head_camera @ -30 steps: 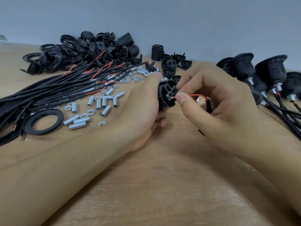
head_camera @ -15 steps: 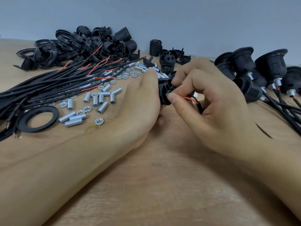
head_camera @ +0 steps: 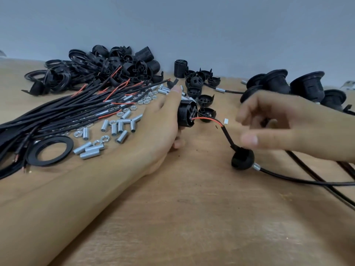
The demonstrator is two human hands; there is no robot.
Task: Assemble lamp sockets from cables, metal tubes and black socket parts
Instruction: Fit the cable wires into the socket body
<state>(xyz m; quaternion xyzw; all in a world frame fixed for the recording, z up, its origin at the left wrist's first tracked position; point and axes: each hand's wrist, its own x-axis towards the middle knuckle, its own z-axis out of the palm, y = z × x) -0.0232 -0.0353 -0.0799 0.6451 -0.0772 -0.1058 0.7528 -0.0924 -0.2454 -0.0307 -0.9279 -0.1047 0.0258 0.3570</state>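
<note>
Nearest, the domed cap point(head_camera: 242, 159) rests on the table, threaded on the limp, light cable point(head_camera: 299, 181). Behind, the blurred right hand point(head_camera: 284, 125) hovers loosely curled, empty. The left hand point(head_camera: 161, 123) grips the rigid socket body point(head_camera: 187, 116) around its ribbed side, probably the surest hold.

Worktop point(head_camera: 192, 217): pale wood, matt, faint grain, small dark specks. Tubes point(head_camera: 117, 129): bright silvery metal, fine thread ridges, dull shine. Nuts point(head_camera: 104, 138): same silvery metal. Cables point(head_camera: 57, 112): black sheath, smooth, slight sheen; inner wires red, copper-coloured tips at cut ends. Ring point(head_camera: 49, 150): black plastic, smooth, semi-gloss. Socket body point(head_camera: 187, 115): black plastic, ribbed outside, matt. Cap point(head_camera: 243, 159): black plastic, smooth, matt, short metal tube at its end. Piled socket parts point(head_camera: 107, 68): black plastic, soft sheen. Wall point(head_camera: 192, 25): plain grey-blue, matt.
</note>
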